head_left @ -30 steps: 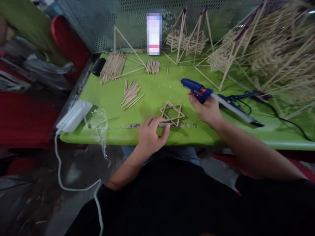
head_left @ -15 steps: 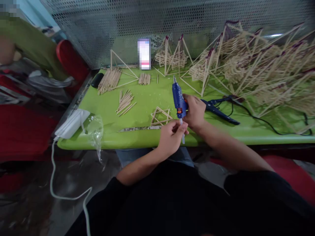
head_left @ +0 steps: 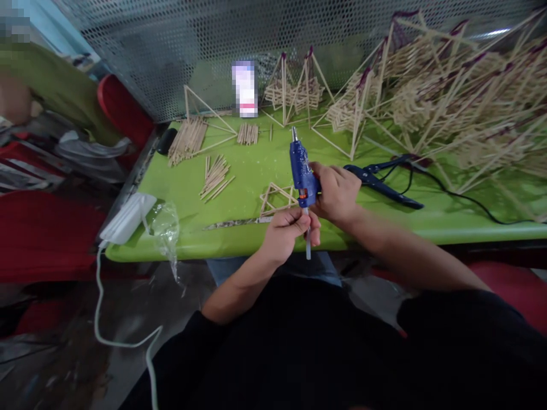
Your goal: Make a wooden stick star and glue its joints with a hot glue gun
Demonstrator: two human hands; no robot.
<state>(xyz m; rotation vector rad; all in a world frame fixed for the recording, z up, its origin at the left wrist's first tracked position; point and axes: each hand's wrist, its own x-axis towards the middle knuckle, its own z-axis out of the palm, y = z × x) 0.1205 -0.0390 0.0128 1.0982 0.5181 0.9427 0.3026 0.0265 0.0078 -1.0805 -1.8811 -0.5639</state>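
At the near table edge, left hand (head_left: pixel 285 234) pinches the glue stick (head_left: pixel 307 244) sticking out the back of the blue glue gun (head_left: pixel 301 171). Right hand (head_left: pixel 337 192) wrapped around the gun's grip, nozzle aimed away, gun just above the green table (head_left: pixel 256 165). Just beyond the left hand: a star of sticks (head_left: pixel 277 198) flat on the table, with a long strip (head_left: pixel 233 224) beside it, probably a blade, too blurred to confirm. Right of the gun: dark-handled pliers (head_left: pixel 378 179) and a black cord (head_left: pixel 461 199). Further back, loose stick piles (head_left: pixel 216 176), stick pyramids (head_left: pixel 294 94).
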